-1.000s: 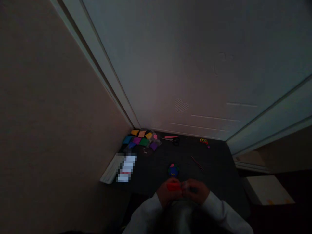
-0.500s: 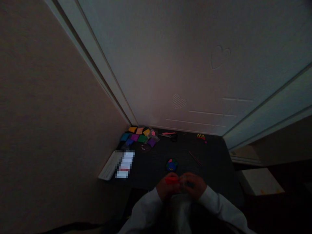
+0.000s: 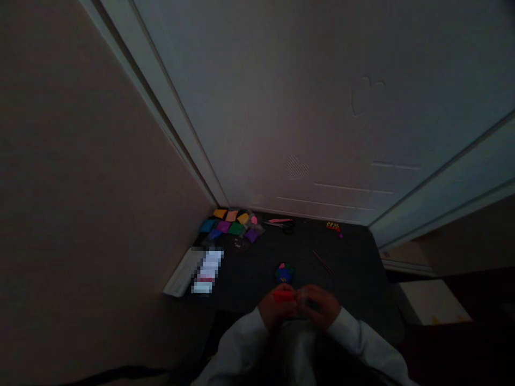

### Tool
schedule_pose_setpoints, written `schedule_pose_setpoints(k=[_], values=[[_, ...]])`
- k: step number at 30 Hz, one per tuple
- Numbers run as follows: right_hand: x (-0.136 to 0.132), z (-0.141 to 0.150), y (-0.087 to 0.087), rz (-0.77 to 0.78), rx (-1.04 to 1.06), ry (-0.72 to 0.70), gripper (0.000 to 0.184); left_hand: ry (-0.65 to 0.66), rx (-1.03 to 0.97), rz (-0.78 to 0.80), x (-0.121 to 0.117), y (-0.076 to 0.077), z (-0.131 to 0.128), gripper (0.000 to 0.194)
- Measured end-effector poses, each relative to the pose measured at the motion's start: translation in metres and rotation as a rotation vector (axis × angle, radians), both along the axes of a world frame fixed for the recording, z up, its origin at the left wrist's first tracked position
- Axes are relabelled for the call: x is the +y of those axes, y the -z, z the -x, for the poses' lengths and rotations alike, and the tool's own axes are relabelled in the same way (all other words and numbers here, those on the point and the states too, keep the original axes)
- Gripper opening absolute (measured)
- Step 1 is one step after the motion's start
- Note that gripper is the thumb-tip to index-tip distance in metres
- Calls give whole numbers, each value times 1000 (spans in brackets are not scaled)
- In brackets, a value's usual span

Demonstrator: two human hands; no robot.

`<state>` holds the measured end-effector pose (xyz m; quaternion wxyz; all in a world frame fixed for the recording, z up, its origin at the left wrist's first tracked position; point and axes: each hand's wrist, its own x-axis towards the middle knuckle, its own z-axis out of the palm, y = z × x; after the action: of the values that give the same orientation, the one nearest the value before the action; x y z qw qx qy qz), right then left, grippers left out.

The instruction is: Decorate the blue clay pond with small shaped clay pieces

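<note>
left grip (image 3: 277,306): red piece (image 3: 283,296) | right grip (image 3: 319,305): beside | table edge (image 3: 237,304): near

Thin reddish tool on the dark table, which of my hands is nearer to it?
Right. Your right hand is on the near side, below the thin reddish tool in the picture; your left hand, holding a red piece, is farther off, below and leftward.

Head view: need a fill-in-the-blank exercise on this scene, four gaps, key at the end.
1. The bright piece held in the left hand is coloured ____.
2. The scissors have handles coloured ____.
3. From the wearer's side, the slender tool lies to the ____ of the round, mostly blue item.
4. The coloured packets lie near the table's far ____ corner.

Missing words: red; black; right; left.
</note>
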<state>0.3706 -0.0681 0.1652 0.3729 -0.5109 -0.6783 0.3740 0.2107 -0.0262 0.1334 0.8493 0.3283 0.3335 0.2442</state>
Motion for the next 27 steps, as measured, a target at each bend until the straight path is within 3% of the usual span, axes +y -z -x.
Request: schedule_pose_setpoints(k=[27], values=[[9, -2, -1, 4, -2, 0, 14, -1, -50, 31, 7, 0, -1, 12]])
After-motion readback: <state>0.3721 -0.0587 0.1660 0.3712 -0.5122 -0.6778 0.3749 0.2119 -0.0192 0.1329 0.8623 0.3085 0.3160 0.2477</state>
